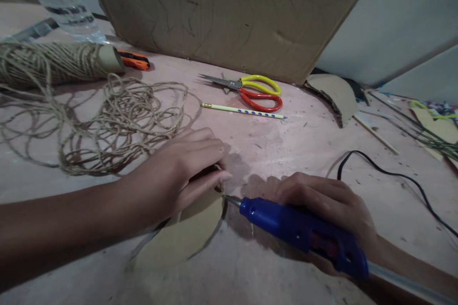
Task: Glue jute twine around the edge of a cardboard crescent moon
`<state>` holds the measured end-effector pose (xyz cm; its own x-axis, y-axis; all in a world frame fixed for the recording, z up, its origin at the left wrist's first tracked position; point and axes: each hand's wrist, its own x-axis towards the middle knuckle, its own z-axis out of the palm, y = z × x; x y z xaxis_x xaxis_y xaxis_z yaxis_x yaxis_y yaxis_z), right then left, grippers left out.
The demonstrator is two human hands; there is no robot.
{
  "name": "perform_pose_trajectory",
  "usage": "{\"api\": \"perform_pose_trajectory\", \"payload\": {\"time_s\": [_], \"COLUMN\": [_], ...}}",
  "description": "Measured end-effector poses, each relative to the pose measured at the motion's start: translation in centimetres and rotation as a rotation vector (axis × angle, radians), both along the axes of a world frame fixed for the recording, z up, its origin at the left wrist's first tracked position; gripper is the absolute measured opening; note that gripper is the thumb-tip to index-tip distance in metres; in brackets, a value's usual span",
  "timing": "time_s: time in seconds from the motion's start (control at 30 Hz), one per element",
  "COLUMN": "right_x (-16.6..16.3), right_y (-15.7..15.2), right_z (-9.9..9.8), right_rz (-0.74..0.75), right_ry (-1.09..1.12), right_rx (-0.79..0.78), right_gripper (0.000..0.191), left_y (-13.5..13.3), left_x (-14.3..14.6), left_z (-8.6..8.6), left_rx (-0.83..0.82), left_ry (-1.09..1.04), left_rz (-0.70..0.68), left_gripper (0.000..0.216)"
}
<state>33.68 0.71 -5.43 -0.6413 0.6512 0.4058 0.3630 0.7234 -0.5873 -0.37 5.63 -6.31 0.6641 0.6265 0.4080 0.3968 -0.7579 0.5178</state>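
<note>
A flat, tan, rounded cardboard piece [189, 236] lies on the pale pink tabletop [257, 152], its far end pinched in the left hand [193, 164]. The right hand [327, 200] grasps a blue plastic glue gun [279, 223], nozzle at the piece's edge: apparently a gluing step, calling for a steady tip kept clear of the fingertips.

Pale pink desk [304, 145] before me, specked with scraps. Far left: twine roll [53, 64], beside an orange cutter [135, 60]; loose twine [118, 128] heaped nearer me. Far centre: scissors [234, 85], with a dotted pencil [229, 108] just nearer. Far right: curved cardboard piece [338, 95] and thin stick [375, 134]. Right: black cord [388, 172].
</note>
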Motion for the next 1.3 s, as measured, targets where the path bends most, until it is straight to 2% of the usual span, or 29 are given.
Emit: {"api": "perform_pose_trajectory", "payload": {"time_s": [0.13, 0.3, 0.6, 0.83, 0.93, 1.03, 1.13, 1.3], "right_x": [0.0, 0.0, -0.1, -0.5, -0.7, -0.9, -0.8, -0.7], "right_y": [-0.1, -0.9, -1.1, -0.3, -0.3, -0.4, -0.2, -0.1], "right_z": [0.1, -0.6, -0.9, 0.7, 0.6, 0.4, 0.5, 0.6], "right_rz": [0.017, -0.068, -0.087, 0.006, -0.031, -0.061, -0.021, -0.032], "right_ry": [-0.014, 0.008, -0.024, -0.115, -0.09, -0.043, -0.091, -0.109], "right_rx": [0.037, 0.075, 0.089, 0.07, 0.079, 0.101, 0.095, 0.064], "right_gripper": [0.017, 0.036, 0.022, 0.006, 0.009, 0.022, 0.028, 0.018], "left_y": [0.0, 0.4, -0.1, -0.1, 0.1, 0.1, 0.0, 0.2], "left_x": [0.2, 0.4, 0.6, 0.6, 0.6, 0.5, 0.5, 0.5], "left_z": [-0.5, -1.0, -0.7, 0.3, 0.7, 0.7, 0.5, 0.7], "left_rx": [0.035, 0.132, 0.137, 0.303, 0.305, 0.294, 0.299, 0.32], "left_ry": [-0.006, 0.027, 0.066, 0.206, 0.224, 0.215, 0.207, 0.25], "left_rz": [-0.027, -0.031, 0.001, 0.075, 0.061, 0.055, 0.074, 0.052], "left_gripper": [0.029, 0.033, 0.029, 0.03, 0.033, 0.031, 0.036, 0.04]}}
